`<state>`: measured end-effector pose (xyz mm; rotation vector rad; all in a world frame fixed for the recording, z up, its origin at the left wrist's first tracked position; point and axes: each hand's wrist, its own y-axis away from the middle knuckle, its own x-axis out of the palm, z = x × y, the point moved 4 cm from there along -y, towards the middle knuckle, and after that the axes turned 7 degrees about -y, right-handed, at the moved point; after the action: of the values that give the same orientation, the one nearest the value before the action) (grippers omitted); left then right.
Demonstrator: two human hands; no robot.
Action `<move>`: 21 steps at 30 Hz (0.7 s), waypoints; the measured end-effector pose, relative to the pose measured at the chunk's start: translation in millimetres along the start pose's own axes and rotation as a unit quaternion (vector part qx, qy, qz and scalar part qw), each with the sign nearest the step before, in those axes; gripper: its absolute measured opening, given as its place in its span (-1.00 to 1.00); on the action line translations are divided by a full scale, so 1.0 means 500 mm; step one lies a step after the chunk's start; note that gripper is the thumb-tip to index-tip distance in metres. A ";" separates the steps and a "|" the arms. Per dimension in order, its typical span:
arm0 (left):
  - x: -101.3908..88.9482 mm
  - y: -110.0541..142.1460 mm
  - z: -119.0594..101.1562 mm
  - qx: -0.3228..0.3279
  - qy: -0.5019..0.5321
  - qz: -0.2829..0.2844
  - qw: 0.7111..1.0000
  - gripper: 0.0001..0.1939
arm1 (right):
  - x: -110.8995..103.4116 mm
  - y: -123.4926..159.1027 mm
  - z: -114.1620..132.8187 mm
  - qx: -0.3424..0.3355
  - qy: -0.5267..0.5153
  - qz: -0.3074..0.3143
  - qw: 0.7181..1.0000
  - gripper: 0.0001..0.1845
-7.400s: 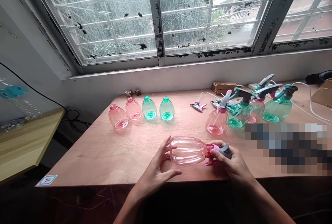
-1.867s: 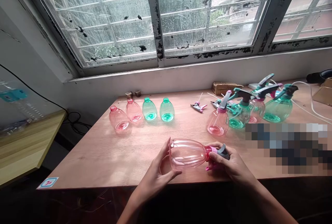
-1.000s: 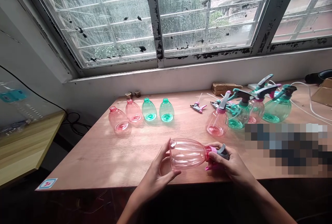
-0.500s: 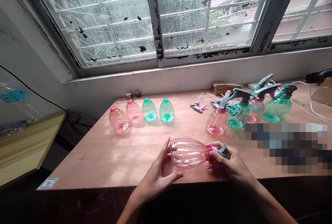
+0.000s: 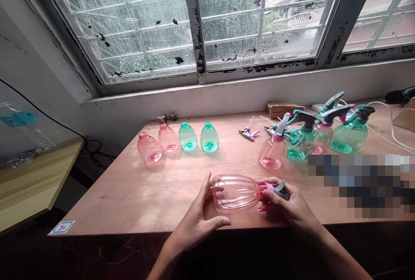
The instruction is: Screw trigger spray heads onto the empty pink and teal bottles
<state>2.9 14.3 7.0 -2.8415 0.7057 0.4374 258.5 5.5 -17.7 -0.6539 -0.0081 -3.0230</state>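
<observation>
A clear pink spray bottle [image 5: 236, 193] lies sideways above the table's front edge, its base to the left. My right hand [image 5: 287, 200] grips it at the neck, around the pink collar and grey trigger head. At the base end, my left hand [image 5: 202, 215] is open, thumb and fingers spread. Some of its fingertips show through the plastic; whether they touch the bottle I cannot tell. Behind stand two pink bottles without heads [image 5: 167, 138] and two green ones [image 5: 209, 137]. A loose pink-and-black spray head [image 5: 249, 134] lies farther right.
Several spray bottles with heads fitted, such as a pink one [image 5: 272, 154] and a green one [image 5: 349, 135], crowd the right side. Behind them are a brown box [image 5: 281, 109] and a white cable [image 5: 391, 120]. A pixelated patch hides part of the table [image 5: 129, 202] at right.
The bottle and both hands have barely moved; the bottle sits slightly lower against my left hand. The whole view has shifted a little.
</observation>
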 end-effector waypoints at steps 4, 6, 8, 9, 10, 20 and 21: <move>-0.005 0.000 0.000 -0.009 -0.037 -0.010 0.999 -0.03 | -0.002 -0.001 0.002 -0.013 -0.005 0.001 1.000 -0.68; -0.005 -0.001 0.003 0.003 -0.050 -0.014 0.999 -0.04 | -0.002 -0.003 0.003 -0.012 -0.007 -0.001 1.000 -0.68; -0.003 -0.002 0.007 0.018 -0.041 -0.010 0.999 -0.08 | -0.001 -0.003 0.003 -0.005 -0.008 -0.005 1.000 -0.66; -0.002 -0.002 0.008 0.022 -0.034 -0.004 0.999 -0.08 | 0.000 -0.003 0.003 -0.001 -0.007 -0.007 1.000 -0.65; 0.000 -0.002 0.009 0.022 -0.028 0.000 0.999 -0.06 | 0.001 -0.003 0.003 0.000 -0.006 -0.010 1.000 -0.64; -0.002 -0.001 0.008 0.013 -0.041 -0.010 0.999 -0.06 | 0.009 0.001 -0.001 0.008 0.000 -0.036 0.999 -0.52; -0.002 -0.001 0.007 0.021 -0.038 -0.010 0.999 -0.07 | 0.010 0.000 -0.001 0.009 -0.002 -0.035 0.999 -0.52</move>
<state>1.7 16.1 4.0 -2.7735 0.6633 0.5178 253.9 5.2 -16.1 -0.6736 -0.0593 -3.0854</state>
